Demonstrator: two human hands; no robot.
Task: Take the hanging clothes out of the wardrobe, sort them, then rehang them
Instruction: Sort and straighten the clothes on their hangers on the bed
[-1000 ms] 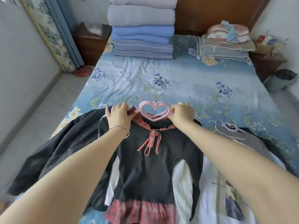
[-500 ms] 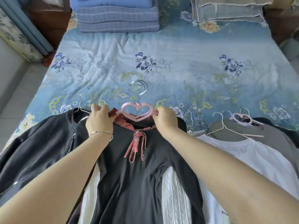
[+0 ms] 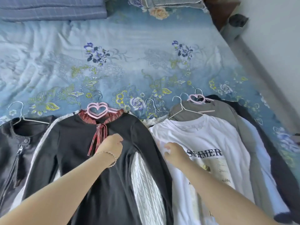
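Item 1: black top [image 3: 113,184] with red plaid collar and ribbon tie, lying flat on the blue floral bedspread [image 3: 129,62] at the near edge. Its long axis is running from the viewer toward the head of the bed, collar pointing away. It is hanging on a pink heart hanger [image 3: 97,110], whose metal hook is pointing away and is hard to make out against the print. The hem is being cut off by the lower frame edge.

Item 2: left hand [image 3: 112,143], wearing a bracelet [image 3: 112,158], resting on the top's chest beside the ribbon. The fingers are curling under; whether they are pinching cloth cannot be told.

Item 3: right hand [image 3: 174,151], blurred, lying on the white T-shirt [image 3: 203,140] with fingers loosely extended and gripping nothing that shows.

Item 4: white knit [image 3: 144,184], mostly hiding under the black top.

Item 5: black zip jacket [image 3: 14,151] on a wire hanger [image 3: 19,118], at left, partly cut off.

Item 6: grey garment [image 3: 227,114] on a second pink hanger [image 3: 197,99], tucking under the T-shirt; a dark garment [image 3: 282,172] is lying beyond it, largely covered.

Item 7: folded blankets [image 3: 52,10], cropped at the top.
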